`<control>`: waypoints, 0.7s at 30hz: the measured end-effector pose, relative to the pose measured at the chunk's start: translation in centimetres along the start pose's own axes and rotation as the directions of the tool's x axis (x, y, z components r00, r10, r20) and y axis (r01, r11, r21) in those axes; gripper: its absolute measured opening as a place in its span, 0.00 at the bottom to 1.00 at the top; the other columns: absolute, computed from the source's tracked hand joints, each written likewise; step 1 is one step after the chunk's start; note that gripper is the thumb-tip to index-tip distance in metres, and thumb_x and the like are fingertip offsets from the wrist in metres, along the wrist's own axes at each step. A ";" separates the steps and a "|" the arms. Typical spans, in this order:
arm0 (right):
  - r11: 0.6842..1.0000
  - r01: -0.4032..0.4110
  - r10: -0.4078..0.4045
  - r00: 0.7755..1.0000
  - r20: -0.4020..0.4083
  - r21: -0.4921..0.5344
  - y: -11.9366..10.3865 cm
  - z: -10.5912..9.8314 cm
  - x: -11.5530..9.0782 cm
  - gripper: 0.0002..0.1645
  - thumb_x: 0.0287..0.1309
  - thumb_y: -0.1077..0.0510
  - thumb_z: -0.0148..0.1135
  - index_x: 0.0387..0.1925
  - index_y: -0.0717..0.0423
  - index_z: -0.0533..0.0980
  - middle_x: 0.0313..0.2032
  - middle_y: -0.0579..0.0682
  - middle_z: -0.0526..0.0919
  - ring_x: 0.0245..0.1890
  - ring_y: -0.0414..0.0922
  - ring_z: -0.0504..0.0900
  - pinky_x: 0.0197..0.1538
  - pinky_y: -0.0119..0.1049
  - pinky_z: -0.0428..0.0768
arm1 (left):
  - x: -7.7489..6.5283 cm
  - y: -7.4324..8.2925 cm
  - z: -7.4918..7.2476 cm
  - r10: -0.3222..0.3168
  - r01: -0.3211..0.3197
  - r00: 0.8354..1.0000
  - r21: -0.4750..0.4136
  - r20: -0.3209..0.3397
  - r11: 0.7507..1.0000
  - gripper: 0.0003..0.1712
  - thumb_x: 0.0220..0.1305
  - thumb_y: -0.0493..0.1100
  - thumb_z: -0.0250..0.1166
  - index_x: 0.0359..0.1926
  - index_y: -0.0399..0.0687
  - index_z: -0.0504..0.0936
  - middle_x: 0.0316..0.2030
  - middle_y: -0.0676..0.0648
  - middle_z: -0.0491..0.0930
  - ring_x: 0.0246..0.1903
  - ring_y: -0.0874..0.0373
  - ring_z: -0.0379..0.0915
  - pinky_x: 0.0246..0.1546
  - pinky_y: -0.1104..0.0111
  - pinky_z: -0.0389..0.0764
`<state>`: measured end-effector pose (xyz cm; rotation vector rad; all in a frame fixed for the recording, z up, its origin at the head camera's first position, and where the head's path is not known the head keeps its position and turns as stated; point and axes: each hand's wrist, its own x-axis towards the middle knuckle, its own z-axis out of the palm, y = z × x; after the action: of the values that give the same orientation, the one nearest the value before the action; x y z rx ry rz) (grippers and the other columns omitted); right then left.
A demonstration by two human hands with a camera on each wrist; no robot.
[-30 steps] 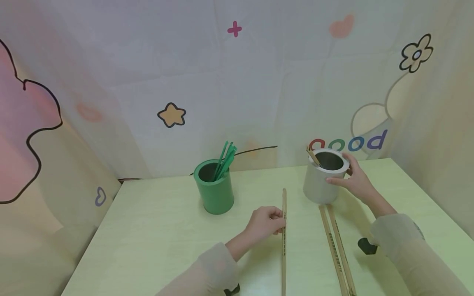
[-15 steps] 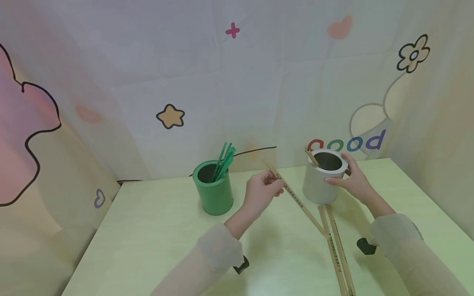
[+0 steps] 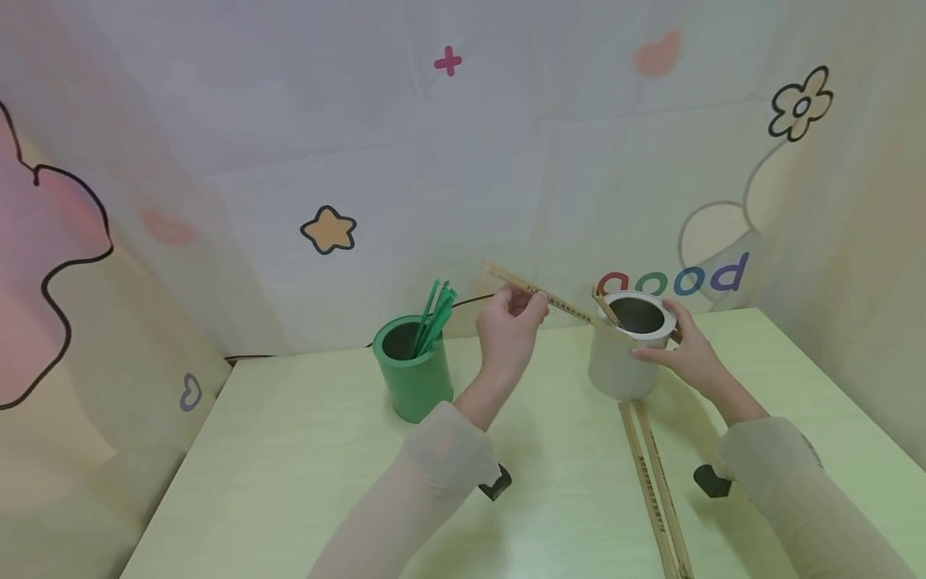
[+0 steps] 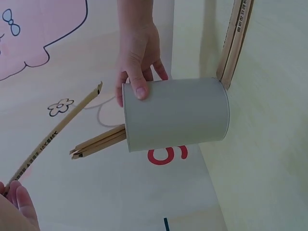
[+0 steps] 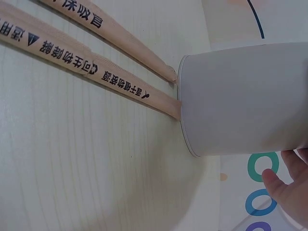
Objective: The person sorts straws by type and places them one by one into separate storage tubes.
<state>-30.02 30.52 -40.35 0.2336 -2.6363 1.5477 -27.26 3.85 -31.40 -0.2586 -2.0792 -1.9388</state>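
Note:
My left hand [image 3: 510, 334] pinches a brown paper-wrapped straw [image 3: 567, 307] above the table. The straw slants down to the right, its blurred lower end in front of the light grey cup [image 3: 624, 371]. In the left wrist view the straw's far end [image 4: 96, 91] stands apart from the cup's mouth. My right hand [image 3: 690, 362] grips the cup near its rim, thumb in front and fingers round the far right side. Several wrapped straws [image 4: 98, 142] stick out of the cup. Two more wrapped straws [image 5: 120, 79] lie side by side on the table at the cup's base.
A green cup [image 3: 414, 382] with several green straws or sticks [image 3: 436, 322] stands to the left of my left hand. Behind the pale table [image 3: 289, 466] hangs a printed cloth [image 3: 376, 104] with drawings and letters.
My left hand has lifted the wrapped straw off the table, moving it up and away from me and tilting it toward the grey cup. My right hand stays on the cup.

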 end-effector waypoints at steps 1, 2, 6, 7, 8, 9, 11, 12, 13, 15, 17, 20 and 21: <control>1.000 0.000 0.000 1.000 -0.001 0.002 0.0 0.0 0.0 0.60 0.47 0.57 0.65 0.67 0.56 0.32 0.66 0.66 0.41 0.62 0.71 0.44 0.54 0.68 0.54 | 0.2 0.0 0.2 0.007 -0.007 1.000 0.007 -0.013 1.000 0.08 0.55 0.44 0.57 0.29 0.45 0.78 0.25 0.48 0.80 0.25 0.62 0.75 0.26 0.74 0.74; 1.000 -0.001 0.001 1.000 -0.001 0.005 0.0 0.0 0.0 0.60 0.47 0.57 0.65 0.67 0.56 0.32 0.66 0.66 0.41 0.62 0.70 0.44 0.54 0.67 0.54 | 0.3 -0.1 0.4 0.014 -0.013 1.000 0.015 -0.026 1.000 0.08 0.55 0.44 0.57 0.29 0.45 0.78 0.25 0.48 0.80 0.25 0.63 0.75 0.26 0.75 0.74; 1.000 -0.002 0.002 1.000 -0.005 0.013 0.0 0.0 0.0 0.59 0.47 0.57 0.65 0.67 0.57 0.32 0.66 0.65 0.40 0.63 0.69 0.44 0.55 0.67 0.55 | 0.7 -0.3 1.1 0.046 -0.044 0.997 0.042 -0.061 0.998 0.08 0.55 0.44 0.58 0.30 0.44 0.79 0.27 0.47 0.80 0.25 0.66 0.72 0.25 0.77 0.72; 1.000 -0.001 0.001 1.000 -0.005 0.018 0.0 0.0 0.0 0.59 0.47 0.57 0.65 0.67 0.57 0.33 0.66 0.65 0.40 0.63 0.69 0.44 0.55 0.66 0.55 | 0.8 -0.4 1.2 0.049 -0.047 0.997 0.043 -0.064 0.998 0.08 0.55 0.44 0.58 0.31 0.44 0.79 0.27 0.47 0.80 0.25 0.66 0.72 0.25 0.77 0.73; 1.000 0.001 -0.001 1.000 -0.006 0.020 0.0 0.0 0.0 0.59 0.47 0.58 0.65 0.67 0.57 0.33 0.66 0.65 0.40 0.63 0.69 0.44 0.55 0.67 0.54 | 0.8 -0.5 1.4 0.054 -0.051 0.996 0.042 -0.065 0.998 0.08 0.55 0.44 0.58 0.31 0.43 0.79 0.28 0.47 0.80 0.25 0.66 0.72 0.26 0.77 0.74; 1.000 0.002 -0.002 1.000 -0.006 0.023 -0.1 0.0 0.0 0.59 0.47 0.58 0.65 0.67 0.57 0.33 0.66 0.64 0.41 0.63 0.69 0.44 0.55 0.67 0.54 | 0.9 -0.6 1.6 0.056 -0.054 0.996 0.041 -0.065 0.998 0.08 0.55 0.43 0.58 0.31 0.43 0.79 0.28 0.47 0.80 0.26 0.65 0.73 0.27 0.77 0.74; 1.000 0.004 -0.004 1.000 -0.005 0.025 -0.1 0.0 0.0 0.59 0.47 0.58 0.65 0.67 0.57 0.33 0.66 0.65 0.41 0.63 0.69 0.44 0.55 0.67 0.54 | 1.0 -0.9 2.0 0.064 -0.061 0.996 0.047 -0.060 0.997 0.08 0.55 0.42 0.59 0.32 0.42 0.80 0.28 0.46 0.80 0.26 0.65 0.74 0.27 0.76 0.75; 1.000 0.004 -0.004 1.000 -0.005 0.025 -0.1 0.0 0.0 0.59 0.47 0.58 0.65 0.67 0.57 0.33 0.66 0.64 0.41 0.63 0.69 0.44 0.55 0.67 0.54 | 1.1 -1.1 2.3 0.067 -0.064 0.996 0.054 -0.054 0.996 0.08 0.56 0.42 0.58 0.32 0.42 0.80 0.28 0.46 0.81 0.26 0.64 0.74 0.27 0.76 0.75; 1.000 0.004 -0.004 1.000 -0.005 0.026 -0.1 0.0 0.0 0.59 0.47 0.58 0.65 0.67 0.57 0.33 0.66 0.64 0.41 0.63 0.69 0.44 0.55 0.67 0.54 | 1.1 -1.2 2.5 0.069 -0.066 0.996 0.066 -0.049 0.996 0.08 0.55 0.42 0.58 0.32 0.42 0.80 0.28 0.47 0.81 0.26 0.64 0.75 0.27 0.77 0.75; 1.000 0.003 -0.003 1.000 -0.005 0.024 -0.1 0.0 0.0 0.59 0.47 0.58 0.65 0.67 0.57 0.33 0.66 0.65 0.41 0.63 0.69 0.44 0.55 0.67 0.54 | 1.2 -1.5 3.0 0.076 -0.072 0.996 0.087 -0.039 0.994 0.08 0.56 0.42 0.58 0.33 0.42 0.80 0.29 0.47 0.81 0.27 0.64 0.76 0.27 0.77 0.75; 1.000 0.002 -0.001 1.000 -0.006 0.023 -0.1 0.0 0.0 0.59 0.47 0.57 0.65 0.67 0.57 0.33 0.66 0.64 0.41 0.63 0.69 0.44 0.55 0.67 0.54 | 1.2 -1.9 3.5 0.078 -0.075 0.996 0.106 -0.030 0.992 0.09 0.56 0.42 0.58 0.33 0.41 0.80 0.29 0.46 0.81 0.27 0.64 0.76 0.27 0.78 0.75; 1.000 0.001 0.000 1.000 -0.009 0.025 0.0 0.0 -0.1 0.59 0.47 0.56 0.65 0.67 0.56 0.33 0.66 0.64 0.41 0.63 0.68 0.44 0.56 0.65 0.55 | 1.2 -2.3 4.4 0.078 -0.075 0.997 0.120 -0.017 0.990 0.08 0.56 0.41 0.59 0.33 0.40 0.80 0.29 0.46 0.82 0.28 0.62 0.77 0.27 0.79 0.75; 1.000 0.000 0.001 1.000 -0.011 0.025 0.0 0.0 -0.1 0.59 0.47 0.56 0.65 0.67 0.55 0.33 0.66 0.64 0.42 0.63 0.68 0.44 0.56 0.65 0.55 | 1.2 -2.5 4.7 0.076 -0.073 0.997 0.130 -0.013 0.989 0.09 0.56 0.41 0.59 0.33 0.40 0.80 0.29 0.46 0.82 0.28 0.62 0.77 0.27 0.79 0.75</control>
<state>-29.94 30.53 -40.39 0.2256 -2.6106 1.5781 -29.57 8.21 -33.61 -0.2861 -2.1412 -1.7497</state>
